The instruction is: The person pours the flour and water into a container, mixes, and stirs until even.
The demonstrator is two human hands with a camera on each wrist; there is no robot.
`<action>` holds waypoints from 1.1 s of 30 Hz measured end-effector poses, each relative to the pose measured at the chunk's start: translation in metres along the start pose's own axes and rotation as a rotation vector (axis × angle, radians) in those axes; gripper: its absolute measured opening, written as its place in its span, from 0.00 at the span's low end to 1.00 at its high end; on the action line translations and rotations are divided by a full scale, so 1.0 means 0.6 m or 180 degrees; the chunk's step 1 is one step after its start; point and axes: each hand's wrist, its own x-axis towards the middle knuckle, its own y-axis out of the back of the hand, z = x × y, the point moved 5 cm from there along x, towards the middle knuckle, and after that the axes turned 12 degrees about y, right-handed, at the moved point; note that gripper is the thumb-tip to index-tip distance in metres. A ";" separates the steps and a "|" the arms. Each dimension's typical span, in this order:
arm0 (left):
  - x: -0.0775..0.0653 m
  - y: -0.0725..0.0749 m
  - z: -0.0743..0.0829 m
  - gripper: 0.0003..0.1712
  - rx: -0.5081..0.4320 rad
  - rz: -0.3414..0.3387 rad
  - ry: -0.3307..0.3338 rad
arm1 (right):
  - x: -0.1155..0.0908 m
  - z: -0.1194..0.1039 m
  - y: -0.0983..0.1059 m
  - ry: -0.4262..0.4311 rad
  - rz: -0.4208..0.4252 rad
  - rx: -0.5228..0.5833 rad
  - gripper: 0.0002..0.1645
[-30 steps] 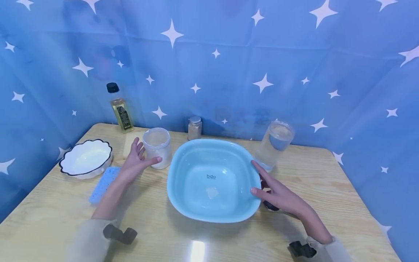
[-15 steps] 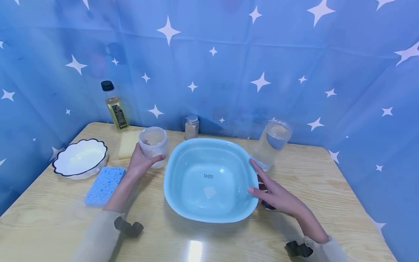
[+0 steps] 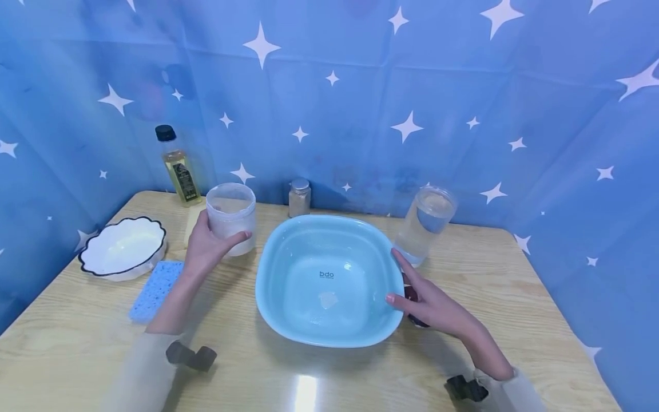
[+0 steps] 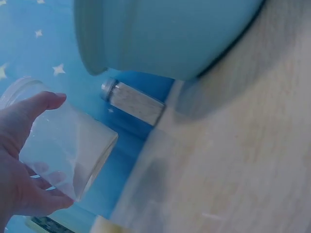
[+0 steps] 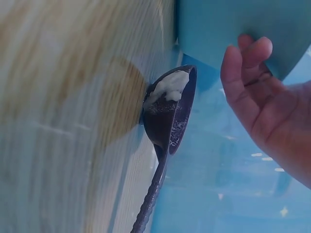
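Note:
My left hand (image 3: 206, 243) grips a clear plastic jar (image 3: 233, 220), thumb on the near side and fingers round the far side. In the left wrist view the jar (image 4: 68, 141) is tilted and off the table. My right hand (image 3: 437, 303) is at the right rim of a light blue basin (image 3: 329, 326), thumb over the rim and the other fingers outside, below it. A dark ladle (image 5: 163, 116) with white residue on its bowl lies beside the basin, mostly hidden under that hand in the head view.
A glass jar of clear liquid (image 3: 424, 226) stands behind the right hand. A small lidded shaker (image 3: 300, 198) and an oil bottle (image 3: 181, 171) stand along the back. At left are a white scalloped dish (image 3: 123, 246), a blue sponge (image 3: 157, 292) and a pale yellow pad (image 3: 191, 220).
My left hand has closed round the clear jar and lifted it slightly up and to the left. The right hand stays at the basin's rim. The head view has shifted a little.

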 end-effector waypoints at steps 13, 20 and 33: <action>-0.035 0.038 0.099 0.53 0.0594 -0.0243 -0.0939 | 0.007 -0.003 0.001 0.0107 -0.0007 -0.0135 0.49; -0.058 0.015 0.132 0.54 0.1024 -0.0570 -0.1415 | 0.006 -0.004 0.003 0.0150 0.0051 -0.0179 0.49; -0.094 -0.007 0.158 0.58 0.1764 -0.0540 -0.1814 | 0.005 -0.001 0.003 0.0120 0.0036 -0.0150 0.49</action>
